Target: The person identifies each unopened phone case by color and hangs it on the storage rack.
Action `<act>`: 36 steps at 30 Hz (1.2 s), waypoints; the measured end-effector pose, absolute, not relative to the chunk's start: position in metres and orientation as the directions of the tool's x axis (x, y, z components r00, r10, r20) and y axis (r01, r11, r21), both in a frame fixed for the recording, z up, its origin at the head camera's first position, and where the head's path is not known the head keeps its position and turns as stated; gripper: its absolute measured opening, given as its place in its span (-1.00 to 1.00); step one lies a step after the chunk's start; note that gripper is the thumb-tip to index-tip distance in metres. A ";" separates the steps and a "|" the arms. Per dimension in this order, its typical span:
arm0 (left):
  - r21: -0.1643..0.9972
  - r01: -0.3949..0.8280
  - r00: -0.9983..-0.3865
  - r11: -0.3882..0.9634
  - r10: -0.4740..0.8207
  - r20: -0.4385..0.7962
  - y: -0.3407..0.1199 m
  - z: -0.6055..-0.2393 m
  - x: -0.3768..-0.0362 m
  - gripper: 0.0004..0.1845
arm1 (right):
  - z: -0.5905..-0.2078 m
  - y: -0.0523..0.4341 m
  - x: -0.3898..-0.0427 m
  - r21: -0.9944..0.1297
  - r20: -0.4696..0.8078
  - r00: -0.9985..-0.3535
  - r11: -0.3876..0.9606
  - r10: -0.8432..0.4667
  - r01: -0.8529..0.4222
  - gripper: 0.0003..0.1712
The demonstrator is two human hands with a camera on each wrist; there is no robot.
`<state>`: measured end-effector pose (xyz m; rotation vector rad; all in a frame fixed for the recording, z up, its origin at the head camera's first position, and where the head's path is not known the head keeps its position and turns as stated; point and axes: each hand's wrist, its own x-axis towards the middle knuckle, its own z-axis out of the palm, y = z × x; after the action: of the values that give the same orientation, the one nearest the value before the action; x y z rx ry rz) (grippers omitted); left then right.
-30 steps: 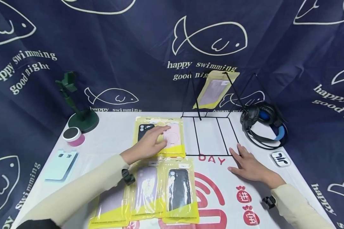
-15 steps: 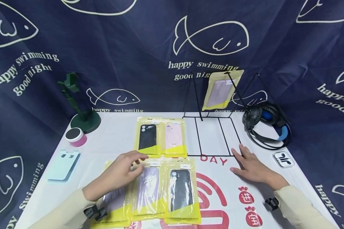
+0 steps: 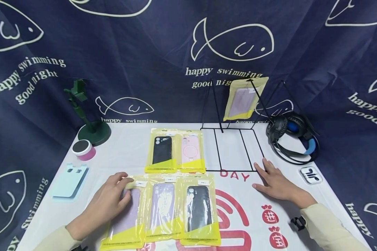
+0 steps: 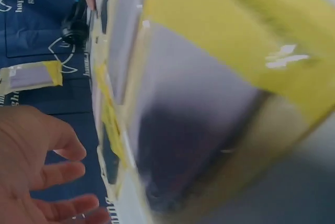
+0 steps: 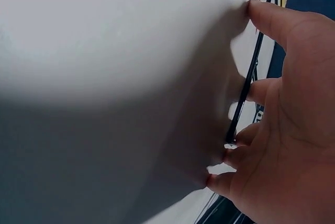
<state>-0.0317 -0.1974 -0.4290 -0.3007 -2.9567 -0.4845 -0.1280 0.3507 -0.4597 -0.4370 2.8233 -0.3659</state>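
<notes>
My left hand hovers at the upper left edge of a lilac phone case in a yellow-and-clear pouch. Its fingers are loosely bent; the left wrist view shows them apart, with nothing held. Beside that pouch lie another lilac phone case and a black one, both in pouches. Behind them are a bagged black phone case and a pink one. My right hand rests on the table, fingers spread, at the front right corner of a black wire rack.
One bagged lilac case hangs from the rack's hook. Headphones and a small white case sit at right. A green stand, a pink jar and a light blue holder stand at left.
My left hand has moved from the pink case back and left to the leftmost lilac pouch. The right hand stays by the rack. The hanging pouch has swung slightly to the right.
</notes>
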 end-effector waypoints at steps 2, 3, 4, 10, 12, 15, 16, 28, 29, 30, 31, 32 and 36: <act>0.282 0.171 -0.981 0.944 0.137 0.136 -0.200 -0.432 -0.028 -0.53 | -0.459 0.350 -0.129 -0.286 -0.217 -0.920 0.922 -0.327 -0.260 0.06; 0.279 0.141 -0.988 0.950 0.116 0.105 -0.201 -0.433 -0.026 -0.47 | -0.459 0.350 -0.129 -0.286 -0.219 -0.919 0.922 -0.327 -0.260 0.07; 0.277 0.113 -0.993 0.954 0.096 0.074 -0.202 -0.434 -0.024 -0.41 | -0.459 0.350 -0.129 -0.284 -0.220 -0.919 0.923 -0.327 -0.261 0.07; 0.279 -0.002 -0.996 0.960 0.024 -0.089 -0.206 -0.446 -0.013 -0.05 | -0.460 0.349 -0.130 -0.269 -0.229 -0.918 0.927 -0.324 -0.260 0.07; 0.267 -0.008 -0.995 0.964 0.018 -0.095 -0.206 -0.450 -0.011 0.01 | -0.459 0.348 -0.129 -0.265 -0.229 -0.919 0.929 -0.322 -0.259 0.07; 0.244 0.000 -0.997 0.970 0.020 -0.080 -0.204 -0.454 -0.013 0.06 | -0.458 0.349 -0.128 -0.260 -0.219 -0.920 0.928 -0.324 -0.265 0.07; 0.240 -0.001 -0.996 0.971 0.020 -0.082 -0.202 -0.455 -0.014 0.08 | -0.458 0.349 -0.127 -0.260 -0.218 -0.921 0.929 -0.323 -0.264 0.07; 0.169 -0.066 -0.965 0.983 -0.020 -0.261 -0.186 -0.453 -0.023 0.41 | -0.459 0.348 -0.129 -0.267 -0.215 -0.922 0.927 -0.322 -0.262 0.06; 0.167 -0.066 -0.966 0.984 -0.020 -0.259 -0.186 -0.452 -0.024 0.38 | -0.460 0.348 -0.129 -0.268 -0.212 -0.922 0.927 -0.324 -0.263 0.06; 0.168 -0.065 -0.966 0.984 -0.020 -0.257 -0.186 -0.451 -0.024 0.35 | -0.460 0.349 -0.129 -0.268 -0.211 -0.922 0.927 -0.324 -0.264 0.06; 0.170 -0.065 -0.966 0.983 -0.019 -0.258 -0.186 -0.450 -0.025 0.32 | -0.460 0.349 -0.129 -0.267 -0.213 -0.923 0.927 -0.322 -0.262 0.05; 0.173 -0.066 -0.965 0.983 -0.019 -0.261 -0.187 -0.448 -0.026 0.29 | -0.461 0.350 -0.129 -0.265 -0.209 -0.923 0.927 -0.324 -0.265 0.05; 0.195 -0.052 -0.963 0.980 0.002 -0.269 -0.190 -0.443 -0.028 0.20 | -0.461 0.350 -0.128 -0.265 -0.195 -0.925 0.926 -0.326 -0.270 0.03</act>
<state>-0.0283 -0.1896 -0.4425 0.0434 -3.3952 -0.3459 -0.1275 0.3503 -0.4608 -0.4475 2.8493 -0.3429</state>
